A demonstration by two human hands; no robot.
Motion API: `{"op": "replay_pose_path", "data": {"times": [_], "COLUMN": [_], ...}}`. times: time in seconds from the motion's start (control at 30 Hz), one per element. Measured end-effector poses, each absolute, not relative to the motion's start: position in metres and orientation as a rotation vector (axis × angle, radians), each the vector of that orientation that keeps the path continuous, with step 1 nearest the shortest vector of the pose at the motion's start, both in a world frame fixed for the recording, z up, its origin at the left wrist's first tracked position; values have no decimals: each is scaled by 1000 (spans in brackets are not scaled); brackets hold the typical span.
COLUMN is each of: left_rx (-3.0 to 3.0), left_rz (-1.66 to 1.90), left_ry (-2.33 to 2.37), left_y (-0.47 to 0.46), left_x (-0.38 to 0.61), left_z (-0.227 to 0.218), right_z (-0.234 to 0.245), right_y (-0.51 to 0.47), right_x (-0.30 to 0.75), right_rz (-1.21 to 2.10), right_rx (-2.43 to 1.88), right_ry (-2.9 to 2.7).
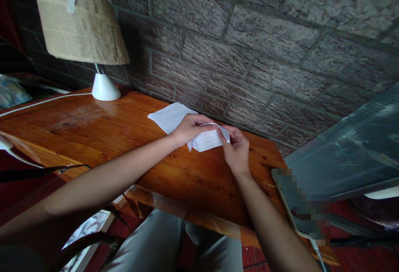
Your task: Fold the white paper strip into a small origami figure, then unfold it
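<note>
A folded sheet of paper (209, 141) with faint print is held between my two hands, just above the wooden table. My left hand (193, 127) grips its upper left edge, thumb on the near side and fingers behind. At the sheet's right end, my right hand (236, 147) pinches the corner between thumb and fingers. A pointed flap of the paper hangs down at the lower left. Behind my left wrist lies a small stack of printed paper sheets (171, 116), partly covered by that hand.
A table lamp (106, 88) with a newsprint shade stands on the wooden table (124, 133) at the back left, its white cord running left. A brick wall (199, 56) borders the far edge. A blurred-out device (299, 205) with a cable lies at the right edge.
</note>
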State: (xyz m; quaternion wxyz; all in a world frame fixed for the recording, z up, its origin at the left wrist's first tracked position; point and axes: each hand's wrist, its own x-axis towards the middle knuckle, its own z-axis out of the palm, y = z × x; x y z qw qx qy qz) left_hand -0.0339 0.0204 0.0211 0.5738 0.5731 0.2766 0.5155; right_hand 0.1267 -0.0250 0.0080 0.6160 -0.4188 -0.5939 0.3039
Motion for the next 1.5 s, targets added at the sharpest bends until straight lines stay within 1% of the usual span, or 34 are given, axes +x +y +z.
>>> {"op": "replay_pose_path", "data": {"times": [0.57,1.03,1.17,1.33,1.5], "left_rx": [1256,1272,1268,1274,1413], "left_rz": [1176,1168,1165,1156,1188], "left_ry": [619,567,549,544,592], "left_y": [21,26,26,28,28], "left_x": [-33,-36,-35,-38,-40], "left_z": [21,19,18,20,21], "right_z": [5,12,20,30,31], "right_y": [-26,-25,-27,-31,-32], "right_x": [134,151,152,155,154], "right_rz": [595,163,92,121,358], "right_rx": [-954,-865,-852,-849,-886], "right_ry": [-1465,-1857,-1954,-2052,-1946]}}
